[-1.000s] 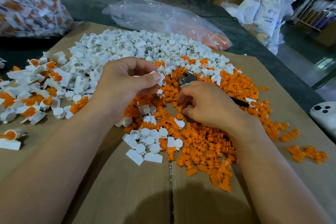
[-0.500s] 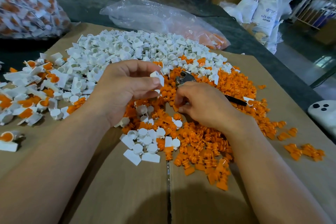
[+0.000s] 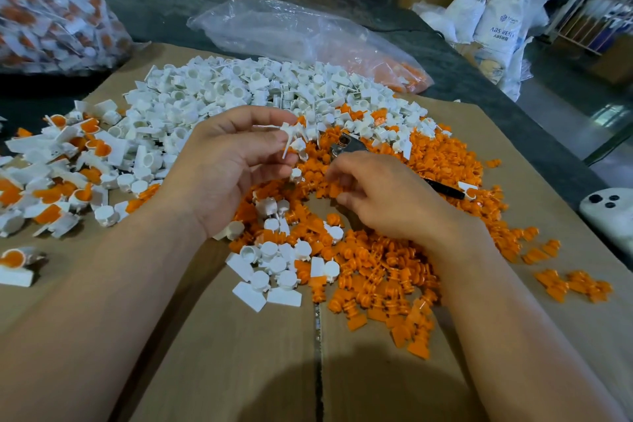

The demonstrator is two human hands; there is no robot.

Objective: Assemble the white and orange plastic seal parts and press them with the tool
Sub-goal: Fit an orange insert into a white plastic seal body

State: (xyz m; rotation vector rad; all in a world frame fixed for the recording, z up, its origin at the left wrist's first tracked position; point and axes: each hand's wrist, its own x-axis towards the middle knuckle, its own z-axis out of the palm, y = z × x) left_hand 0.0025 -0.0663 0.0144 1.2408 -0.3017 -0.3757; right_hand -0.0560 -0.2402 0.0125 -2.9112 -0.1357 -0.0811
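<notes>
Over the heap of orange plastic seal parts [image 3: 376, 271], the left hand [image 3: 226, 168] pinched a small white plastic seal part [image 3: 291, 141]; the right hand [image 3: 387, 195] pinched one orange piece [image 3: 337, 189] at the heap's top.

Left hand [image 3: 226, 164] pinches; right hand [image 3: 387, 195] curls fingers [image 3: 337, 173] just beside.

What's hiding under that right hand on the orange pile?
A tool: its metal head pokes out past the right hand and its black handle out the other side. The middle is covered, so whether the hand grips it cannot be seen. Orange parts lie around.
</notes>
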